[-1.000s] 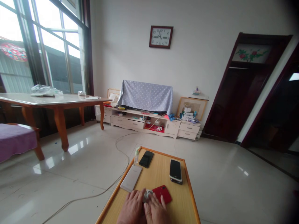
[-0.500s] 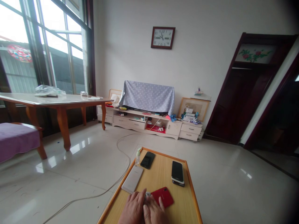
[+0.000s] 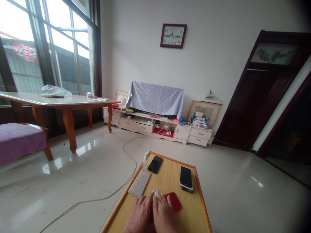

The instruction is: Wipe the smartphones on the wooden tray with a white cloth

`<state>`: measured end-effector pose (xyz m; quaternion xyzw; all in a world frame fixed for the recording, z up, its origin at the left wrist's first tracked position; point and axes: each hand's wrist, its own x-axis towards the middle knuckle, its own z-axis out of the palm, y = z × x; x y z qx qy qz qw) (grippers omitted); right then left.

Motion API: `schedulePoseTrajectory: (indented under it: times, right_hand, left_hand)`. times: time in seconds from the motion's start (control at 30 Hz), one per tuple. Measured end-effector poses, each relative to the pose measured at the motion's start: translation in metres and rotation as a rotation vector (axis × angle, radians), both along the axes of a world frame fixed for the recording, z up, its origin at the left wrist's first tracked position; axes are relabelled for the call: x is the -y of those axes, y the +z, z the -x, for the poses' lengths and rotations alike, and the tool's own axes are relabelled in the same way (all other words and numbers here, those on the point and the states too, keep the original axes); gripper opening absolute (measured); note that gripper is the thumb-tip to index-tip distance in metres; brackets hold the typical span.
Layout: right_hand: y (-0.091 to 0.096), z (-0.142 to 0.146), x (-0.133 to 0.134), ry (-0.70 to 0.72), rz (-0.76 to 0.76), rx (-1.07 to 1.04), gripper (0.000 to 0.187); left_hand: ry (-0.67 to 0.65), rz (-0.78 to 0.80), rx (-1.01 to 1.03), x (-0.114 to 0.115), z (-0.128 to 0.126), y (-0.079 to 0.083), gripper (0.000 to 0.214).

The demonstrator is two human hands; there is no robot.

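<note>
A red smartphone (image 3: pixel 175 202) lies back up at the near part of the small wooden table, its left part hidden under my hands. My left hand (image 3: pixel 138 213) is closed at the phone's left end, fingers bent together; a strip of red shows between the two hands. My right hand (image 3: pixel 164 212) rests over the phone, its fingers pressed on a crumpled white wipe (image 3: pixel 156 192) that pokes out past the fingertips. To the left lies a silver phone (image 3: pixel 140 183), back up.
The small table (image 3: pixel 167 176) has a raised orange rim. On it are a black phone (image 3: pixel 155 164), a small pump bottle (image 3: pixel 145 160) and stacked phones (image 3: pixel 186 178). A cable (image 3: pixel 107 198) runs across the floor. Beyond stand a low cabinet (image 3: pixel 182 133) and a large table (image 3: pixel 84 101).
My right hand has slid forward a little with the white wipe, which now shows more past the fingertips. My left hand stays close beside it. The view has shifted slightly.
</note>
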<state>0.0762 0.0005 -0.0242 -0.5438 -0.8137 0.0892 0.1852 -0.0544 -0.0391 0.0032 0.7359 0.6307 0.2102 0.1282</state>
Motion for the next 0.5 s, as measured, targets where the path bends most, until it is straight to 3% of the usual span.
schedulePoseTrajectory:
  times: [0.13, 0.27, 0.4, 0.5]
  right_hand:
    - [-0.001, 0.012, 0.009, 0.022, 0.021, 0.017, 0.052]
    - [0.000, -0.015, -0.001, 0.059, 0.010, 0.060, 0.050]
    - [0.002, -0.048, -0.019, -0.136, 0.008, 0.091, 0.054]
    - [0.001, -0.053, -0.022, -0.169, -0.017, 0.122, 0.054]
  left_hand:
    - [-0.012, 0.004, -0.011, 0.000, 0.003, -0.003, 0.068]
    - [0.041, -0.019, 0.001, 0.002, -0.001, -0.003, 0.070]
    - [0.110, -0.051, 0.026, 0.003, -0.004, -0.009, 0.077]
    - [0.100, -0.042, 0.033, 0.002, -0.003, -0.013, 0.081]
